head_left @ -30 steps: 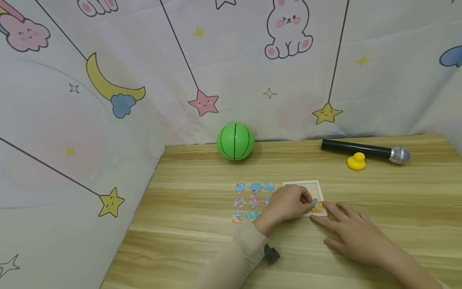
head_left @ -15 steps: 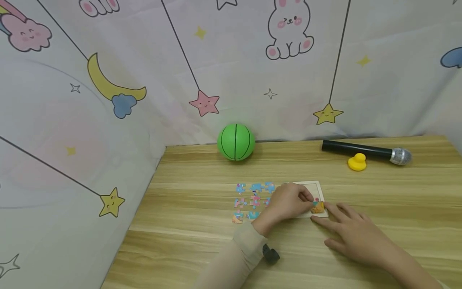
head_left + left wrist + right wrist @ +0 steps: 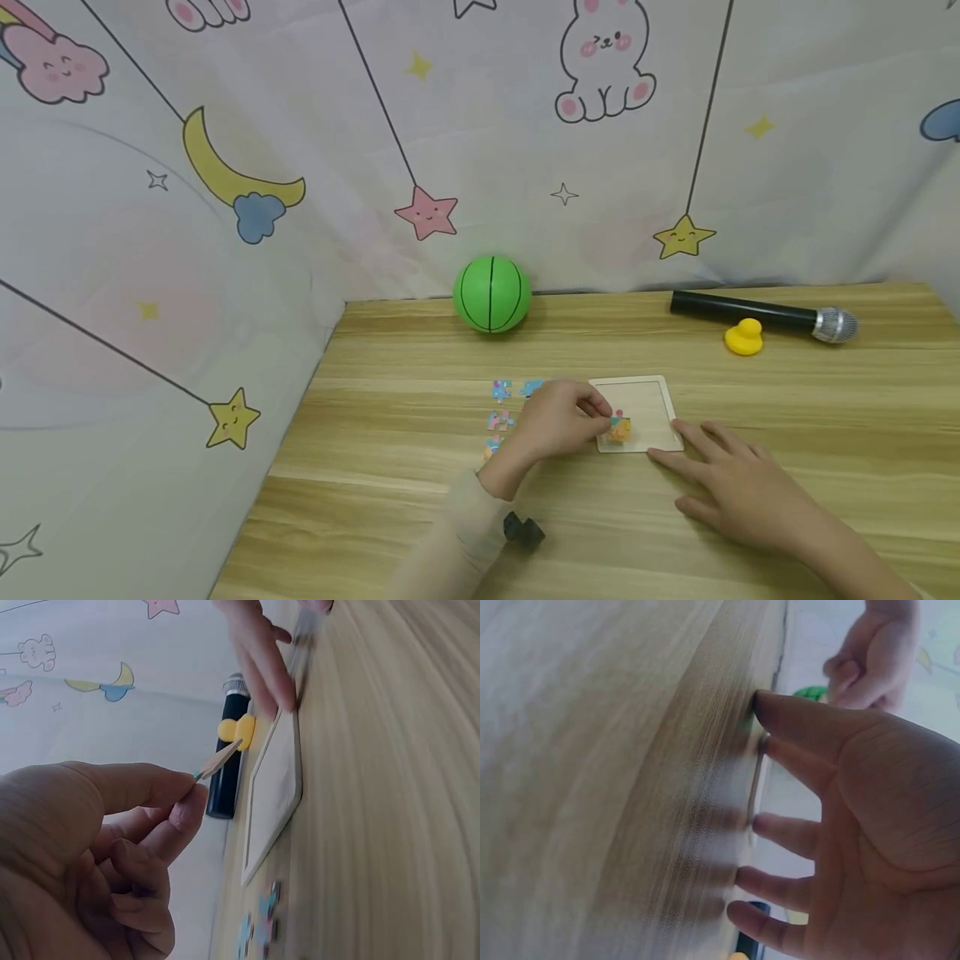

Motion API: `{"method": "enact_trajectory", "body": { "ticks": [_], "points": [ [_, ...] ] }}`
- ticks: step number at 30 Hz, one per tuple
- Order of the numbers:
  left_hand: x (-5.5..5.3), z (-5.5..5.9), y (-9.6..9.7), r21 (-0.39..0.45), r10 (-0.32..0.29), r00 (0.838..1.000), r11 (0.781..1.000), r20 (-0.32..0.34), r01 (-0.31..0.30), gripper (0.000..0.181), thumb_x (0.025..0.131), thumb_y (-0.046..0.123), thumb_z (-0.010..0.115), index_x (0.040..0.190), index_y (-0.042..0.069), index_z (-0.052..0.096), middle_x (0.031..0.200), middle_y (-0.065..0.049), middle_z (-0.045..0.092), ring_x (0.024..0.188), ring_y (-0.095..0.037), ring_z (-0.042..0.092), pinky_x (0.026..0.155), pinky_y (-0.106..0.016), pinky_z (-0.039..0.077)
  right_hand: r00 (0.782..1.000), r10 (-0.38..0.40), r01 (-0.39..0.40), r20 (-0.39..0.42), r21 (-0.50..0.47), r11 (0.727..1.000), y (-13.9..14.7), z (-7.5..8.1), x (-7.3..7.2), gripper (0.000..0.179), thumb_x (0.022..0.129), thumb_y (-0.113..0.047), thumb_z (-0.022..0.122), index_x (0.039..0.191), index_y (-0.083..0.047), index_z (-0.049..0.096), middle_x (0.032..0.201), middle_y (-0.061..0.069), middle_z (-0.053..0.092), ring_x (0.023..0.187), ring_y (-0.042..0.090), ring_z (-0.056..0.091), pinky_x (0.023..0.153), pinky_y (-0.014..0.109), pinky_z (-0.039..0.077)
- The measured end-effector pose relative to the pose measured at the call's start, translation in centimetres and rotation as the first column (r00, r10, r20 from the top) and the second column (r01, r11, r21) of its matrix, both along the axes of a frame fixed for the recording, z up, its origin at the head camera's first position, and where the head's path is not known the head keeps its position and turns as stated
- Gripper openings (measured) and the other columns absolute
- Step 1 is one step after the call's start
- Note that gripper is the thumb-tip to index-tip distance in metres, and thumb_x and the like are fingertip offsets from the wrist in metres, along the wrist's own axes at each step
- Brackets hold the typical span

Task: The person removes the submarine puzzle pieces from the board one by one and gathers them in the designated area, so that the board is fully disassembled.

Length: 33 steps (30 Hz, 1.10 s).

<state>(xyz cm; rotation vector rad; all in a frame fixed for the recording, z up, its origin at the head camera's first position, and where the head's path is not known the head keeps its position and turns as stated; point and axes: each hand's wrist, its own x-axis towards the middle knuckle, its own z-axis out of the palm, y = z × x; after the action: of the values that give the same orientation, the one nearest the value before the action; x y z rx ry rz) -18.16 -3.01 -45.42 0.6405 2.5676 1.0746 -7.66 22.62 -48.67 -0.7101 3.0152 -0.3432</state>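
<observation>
Between thumb and forefinger, my left hand pinches an orange and teal puzzle piece. In the left wrist view that piece is raised off the table, seen nearly edge-on. Below and beside it lies a pale square puzzle tray, its visible inside bare. My right hand lies with fingers spread, fingertips touching the tray's right edge and the table. Left of the tray are several loose puzzle pieces, partly covered by my left hand and wrist.
A green ball sits at the table's back edge. A black microphone lies at back right, with a yellow rubber duck in front of it. Behind the wooden table hangs a printed cloth.
My left hand has moved left with the puzzle piece, away from the tray's lower right corner, and now covers more of the loose pieces. The right hand has stayed in place.
</observation>
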Motion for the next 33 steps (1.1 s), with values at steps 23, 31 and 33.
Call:
{"method": "enact_trajectory", "body": {
  "ticks": [23,31,33],
  "points": [
    [0.2,-1.7,-6.4,-0.133,0.016,0.999,0.991,0.030,-0.012,0.009,0.085,0.017,0.084,0.080,0.021,0.077,0.073,0.018,0.067,0.072,-0.001,0.059,0.065,-0.028,0.047,1.000,0.002,-0.002,-0.013,-0.010,1.000,-0.1,0.2,0.2,0.057,0.092,-0.046,0.077,0.146,-0.036,0.061,0.157,0.012,0.046,0.134,0.048,0.046,0.092,0.074,0.043],
    [0.3,-1.5,-6.3,-0.147,0.002,1.000,0.989,0.013,0.000,0.013,0.084,0.015,0.085,0.078,0.023,0.076,0.069,0.018,0.065,0.071,-0.001,0.058,0.066,-0.028,0.047,1.000,0.009,-0.009,-0.020,0.001,1.000,-0.1,0.1,0.0,0.058,0.092,-0.046,0.078,0.146,-0.037,0.061,0.156,0.013,0.047,0.133,0.049,0.048,0.091,0.074,0.044],
    [0.3,-1.5,-6.3,-0.151,-0.002,1.000,0.989,0.008,0.003,0.013,0.084,0.016,0.085,0.077,0.023,0.076,0.069,0.018,0.065,0.071,-0.001,0.058,0.065,-0.027,0.047,1.000,0.010,-0.010,-0.022,0.002,1.000,-0.1,0.1,-0.1,0.058,0.091,-0.046,0.078,0.146,-0.037,0.061,0.155,0.014,0.047,0.132,0.049,0.048,0.091,0.073,0.044]
  ]
}}
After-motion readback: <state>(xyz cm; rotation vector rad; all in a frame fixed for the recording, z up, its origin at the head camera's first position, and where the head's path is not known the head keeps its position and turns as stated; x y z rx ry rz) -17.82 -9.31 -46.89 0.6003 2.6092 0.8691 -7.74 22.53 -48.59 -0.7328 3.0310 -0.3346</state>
